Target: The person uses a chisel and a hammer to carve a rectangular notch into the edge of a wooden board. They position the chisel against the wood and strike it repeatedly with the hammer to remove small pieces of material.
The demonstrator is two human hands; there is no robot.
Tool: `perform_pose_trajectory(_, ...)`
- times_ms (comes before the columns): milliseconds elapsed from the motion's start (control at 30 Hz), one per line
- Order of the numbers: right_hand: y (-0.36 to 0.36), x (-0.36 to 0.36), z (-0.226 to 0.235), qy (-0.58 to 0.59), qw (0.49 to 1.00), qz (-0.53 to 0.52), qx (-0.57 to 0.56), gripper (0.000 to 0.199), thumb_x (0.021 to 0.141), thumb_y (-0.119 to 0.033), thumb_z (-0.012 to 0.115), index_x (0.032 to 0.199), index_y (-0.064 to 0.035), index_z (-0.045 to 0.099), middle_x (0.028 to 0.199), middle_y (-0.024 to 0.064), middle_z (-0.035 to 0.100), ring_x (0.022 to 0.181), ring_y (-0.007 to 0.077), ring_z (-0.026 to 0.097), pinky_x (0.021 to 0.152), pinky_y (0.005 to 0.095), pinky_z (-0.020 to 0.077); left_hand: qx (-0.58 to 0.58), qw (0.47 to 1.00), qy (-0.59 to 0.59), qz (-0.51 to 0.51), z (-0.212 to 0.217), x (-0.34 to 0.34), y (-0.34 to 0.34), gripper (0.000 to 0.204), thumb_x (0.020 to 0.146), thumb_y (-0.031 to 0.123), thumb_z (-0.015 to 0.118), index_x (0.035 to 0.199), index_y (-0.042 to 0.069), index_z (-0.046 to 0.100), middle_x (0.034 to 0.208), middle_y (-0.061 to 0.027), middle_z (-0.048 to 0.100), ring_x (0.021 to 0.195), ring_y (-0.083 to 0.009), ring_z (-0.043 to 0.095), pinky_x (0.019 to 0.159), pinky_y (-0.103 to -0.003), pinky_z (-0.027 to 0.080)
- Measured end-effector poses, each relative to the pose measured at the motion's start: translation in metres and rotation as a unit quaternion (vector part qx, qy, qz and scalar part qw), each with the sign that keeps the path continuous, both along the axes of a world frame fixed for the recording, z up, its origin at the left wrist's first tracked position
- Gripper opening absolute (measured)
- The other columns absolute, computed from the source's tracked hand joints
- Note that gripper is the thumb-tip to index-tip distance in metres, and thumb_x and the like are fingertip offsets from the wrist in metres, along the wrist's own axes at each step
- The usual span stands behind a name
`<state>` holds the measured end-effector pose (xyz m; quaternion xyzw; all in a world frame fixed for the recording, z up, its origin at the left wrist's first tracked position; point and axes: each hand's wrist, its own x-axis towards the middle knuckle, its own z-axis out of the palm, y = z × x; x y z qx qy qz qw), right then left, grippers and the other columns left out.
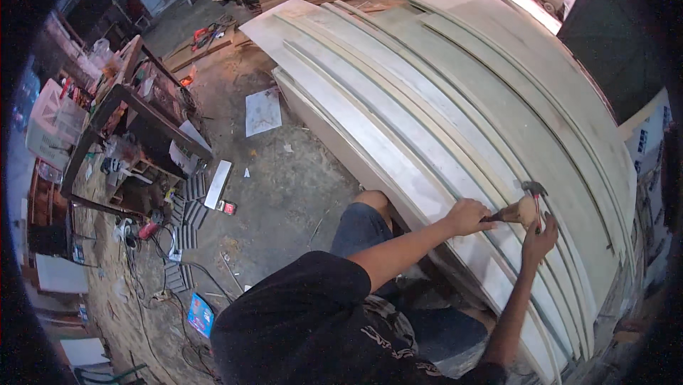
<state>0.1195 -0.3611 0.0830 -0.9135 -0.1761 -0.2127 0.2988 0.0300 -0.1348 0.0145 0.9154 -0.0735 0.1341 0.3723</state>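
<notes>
Left hand (467, 216) wrapped round dark-handled tool (505, 213); long axis runs rightward from grip, tan end (527, 210) nearer right hand (541, 240). Right hand pinches red-shafted hammer (533, 188), head beyond grip.

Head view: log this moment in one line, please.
left hand: holds dark-handled tool | right hand: holds hammer | beneath: stacked boards

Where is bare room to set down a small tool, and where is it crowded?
Mostly bare floor lies between the white strip and the board stack; its tops beyond the hammer also look open. Crowded: around the left hand and right hand, and among the grey strips and cables.
</notes>
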Motion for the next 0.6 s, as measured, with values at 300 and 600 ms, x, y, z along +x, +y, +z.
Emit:
perform_pose_trajectory(300, 0.158, -0.081, 0.082, 0.037, 0.905, 0.087, 0.415, 0.059, 0.078, -0.014, 0.084, 0.126, 0.0008, 0.054, 0.119, 0.0155, 0.061, 0.103, 0.0217, 0.061, 0.089, 0.034, 0.0513, -0.043, 0.999, -0.005, -0.005, -0.005, 0.01, 0.006, 0.063, 0.086, 0.068, 0.053, 0.094, 0.007, 0.068, 0.089, -0.0121, 0.065, 0.098, -0.0333, 0.061, 0.094, -0.047, 0.042)
perform_pose_trajectory(600, 0.161, -0.072, 0.054, -0.069, 0.892, 0.031, 0.446, 0.032, 0.08, -0.006, 0.081, 0.105, 0.0052, 0.063, 0.099, 0.0118, 0.067, 0.088, 0.0203, 0.063, 0.081, 0.0327, 0.0542, 0.102, 0.986, -0.126, 0.036, 0.006, -0.01, 0.1, 0.051, 0.087, 0.055, 0.061, 0.091, 0.004, 0.063, 0.085, -0.0118, 0.057, 0.091, -0.0302, 0.058, 0.093, -0.047, 0.039)
